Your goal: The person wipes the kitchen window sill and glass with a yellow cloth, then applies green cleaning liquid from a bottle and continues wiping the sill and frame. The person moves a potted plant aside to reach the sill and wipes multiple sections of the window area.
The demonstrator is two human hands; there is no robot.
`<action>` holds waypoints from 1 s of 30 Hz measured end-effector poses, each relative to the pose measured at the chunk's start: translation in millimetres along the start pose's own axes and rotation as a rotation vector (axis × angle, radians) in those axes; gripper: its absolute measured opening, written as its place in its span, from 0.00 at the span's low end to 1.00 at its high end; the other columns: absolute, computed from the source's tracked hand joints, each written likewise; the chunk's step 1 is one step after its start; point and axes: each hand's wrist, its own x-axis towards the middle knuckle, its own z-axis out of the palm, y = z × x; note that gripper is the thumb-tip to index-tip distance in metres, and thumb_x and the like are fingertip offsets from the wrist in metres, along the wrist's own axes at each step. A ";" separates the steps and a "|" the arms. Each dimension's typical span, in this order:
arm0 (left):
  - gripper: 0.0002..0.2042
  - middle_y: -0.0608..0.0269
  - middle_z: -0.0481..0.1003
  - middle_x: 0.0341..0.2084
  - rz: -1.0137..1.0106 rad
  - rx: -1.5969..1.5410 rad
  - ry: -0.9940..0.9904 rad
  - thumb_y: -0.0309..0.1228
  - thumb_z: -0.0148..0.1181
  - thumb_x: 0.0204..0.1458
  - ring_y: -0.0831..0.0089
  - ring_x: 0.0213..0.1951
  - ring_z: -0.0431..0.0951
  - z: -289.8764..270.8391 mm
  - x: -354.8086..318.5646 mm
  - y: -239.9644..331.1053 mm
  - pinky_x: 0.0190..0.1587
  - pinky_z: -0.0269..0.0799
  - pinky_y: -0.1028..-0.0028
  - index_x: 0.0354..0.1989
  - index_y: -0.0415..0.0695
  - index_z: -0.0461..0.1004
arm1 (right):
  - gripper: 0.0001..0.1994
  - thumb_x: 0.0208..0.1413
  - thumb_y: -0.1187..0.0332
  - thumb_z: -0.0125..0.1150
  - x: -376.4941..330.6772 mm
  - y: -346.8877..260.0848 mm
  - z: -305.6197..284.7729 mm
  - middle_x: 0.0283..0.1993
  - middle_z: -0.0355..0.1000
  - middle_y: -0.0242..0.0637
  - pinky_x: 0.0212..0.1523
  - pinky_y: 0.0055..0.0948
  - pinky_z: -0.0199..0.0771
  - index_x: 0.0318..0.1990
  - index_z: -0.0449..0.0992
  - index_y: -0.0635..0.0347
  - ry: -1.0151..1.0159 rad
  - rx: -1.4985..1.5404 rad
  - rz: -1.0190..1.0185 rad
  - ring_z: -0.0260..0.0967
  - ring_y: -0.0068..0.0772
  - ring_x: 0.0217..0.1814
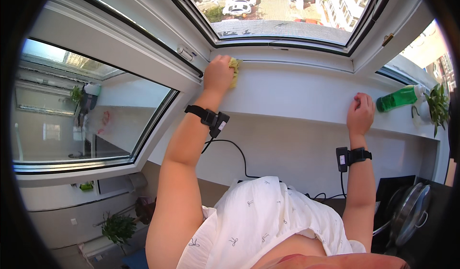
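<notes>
My left hand (219,72) is closed round a crumpled yellow cloth (235,71). It presses the cloth against the white windowsill (292,89), at the left corner by the window frame. Part of the cloth is hidden behind my fingers. Further right, my right hand (361,113) rests at the front of the sill with its fingers curled in, and nothing shows in it. Just beyond that hand, a clear bottle of green liquid (400,100) lies tilted on the sill. Each wrist wears a black strap with a small box and a cable.
An open window sash (165,125) stands at my left, its glass reflecting the room. At the right end of the sill is a green potted plant (437,106). Pan lids (412,211) stand low at the right. Black cables (243,156) loop below the sill.
</notes>
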 end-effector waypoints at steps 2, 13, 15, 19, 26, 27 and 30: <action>0.10 0.52 0.77 0.36 0.025 -0.102 0.022 0.26 0.63 0.47 0.48 0.39 0.77 3.1 2.3 1.1 0.43 0.75 0.57 0.39 0.42 0.78 | 0.05 0.52 0.76 0.55 0.2 0.6 0.3 0.42 0.74 0.31 0.42 0.40 0.72 0.34 0.74 0.54 -0.010 0.005 0.014 0.69 0.45 0.43; 0.08 0.52 0.77 0.35 -0.041 -0.039 0.022 0.25 0.60 0.47 0.49 0.41 0.78 4.7 19.0 -20.5 0.44 0.75 0.56 0.36 0.43 0.79 | 0.05 0.52 0.77 0.55 2.8 -1.3 -1.2 0.41 0.74 0.31 0.41 0.40 0.72 0.34 0.74 0.55 -0.021 0.011 0.010 0.69 0.45 0.42; 0.07 0.51 0.77 0.35 -0.084 0.068 -0.034 0.25 0.59 0.47 0.48 0.41 0.78 -4.4 22.1 -25.2 0.44 0.75 0.56 0.35 0.43 0.79 | 0.05 0.52 0.76 0.56 2.1 -1.8 -0.4 0.41 0.74 0.31 0.41 0.40 0.72 0.34 0.74 0.54 -0.002 0.003 0.019 0.69 0.45 0.42; 0.06 0.50 0.77 0.34 -0.096 0.097 0.025 0.24 0.57 0.47 0.46 0.39 0.78 5.8 21.4 -1.2 0.43 0.75 0.55 0.33 0.42 0.78 | 0.04 0.52 0.76 0.56 1.1 -1.3 0.0 0.40 0.74 0.31 0.41 0.40 0.72 0.34 0.74 0.54 -0.004 -0.011 0.016 0.69 0.45 0.42; 0.06 0.49 0.77 0.32 0.023 -0.045 0.029 0.25 0.58 0.48 0.46 0.39 0.78 10.9 23.1 2.3 0.42 0.74 0.54 0.33 0.41 0.78 | 0.04 0.52 0.75 0.56 2.1 -0.5 -1.4 0.40 0.74 0.32 0.41 0.40 0.72 0.35 0.74 0.55 -0.025 -0.002 0.009 0.69 0.45 0.42; 0.05 0.50 0.77 0.32 -0.069 0.020 0.075 0.25 0.57 0.48 0.46 0.38 0.78 9.2 22.7 0.8 0.42 0.74 0.54 0.32 0.41 0.78 | 0.04 0.52 0.75 0.56 1.6 -0.6 -1.7 0.40 0.74 0.32 0.41 0.40 0.72 0.35 0.74 0.55 -0.006 0.001 0.009 0.69 0.45 0.42; 0.05 0.50 0.77 0.32 -0.083 0.055 -0.016 0.25 0.57 0.48 0.46 0.38 0.78 9.6 26.6 10.9 0.42 0.74 0.55 0.32 0.41 0.78 | 0.04 0.52 0.76 0.56 2.6 -0.5 -0.9 0.40 0.74 0.32 0.40 0.41 0.73 0.34 0.74 0.55 0.001 0.007 0.027 0.69 0.45 0.42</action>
